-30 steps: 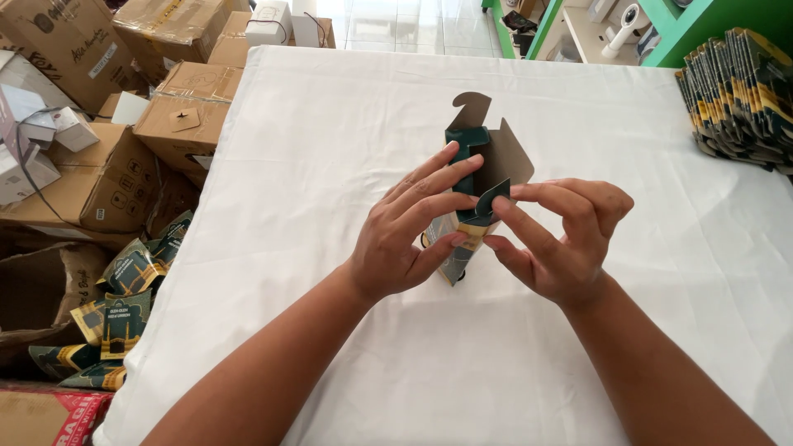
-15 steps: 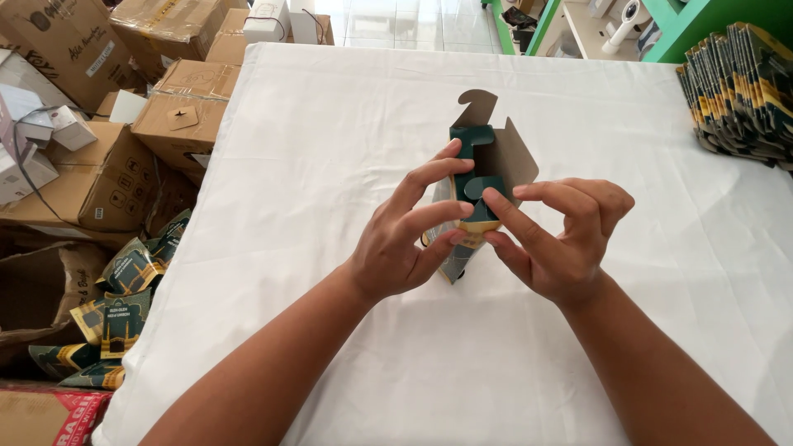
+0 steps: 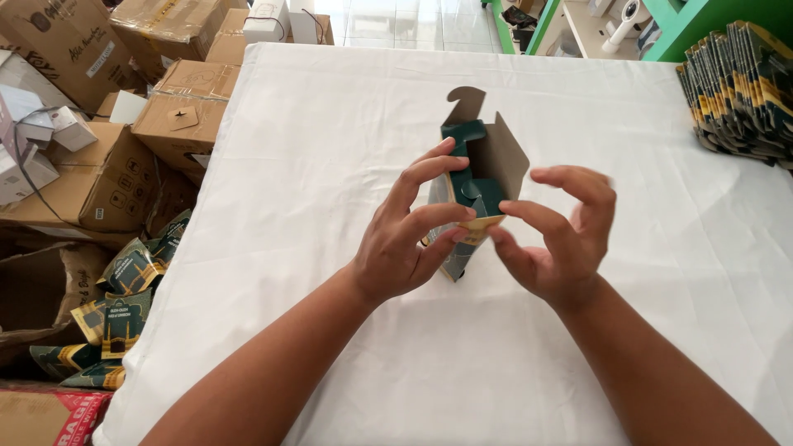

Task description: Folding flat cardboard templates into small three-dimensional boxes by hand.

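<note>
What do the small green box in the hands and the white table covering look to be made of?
The small green box looks like thin printed paperboard: its outside is dark green and gold with a slight sheen, while the raised flaps show a plain grey-brown matt inside and crisp fold lines. The left hand and right hand both hold it. The white covering looks like woven cloth, matt, with soft wrinkles.

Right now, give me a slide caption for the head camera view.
Both hands, left hand and right hand, hold a small green carton with open flaps above a white tablecloth.
</note>
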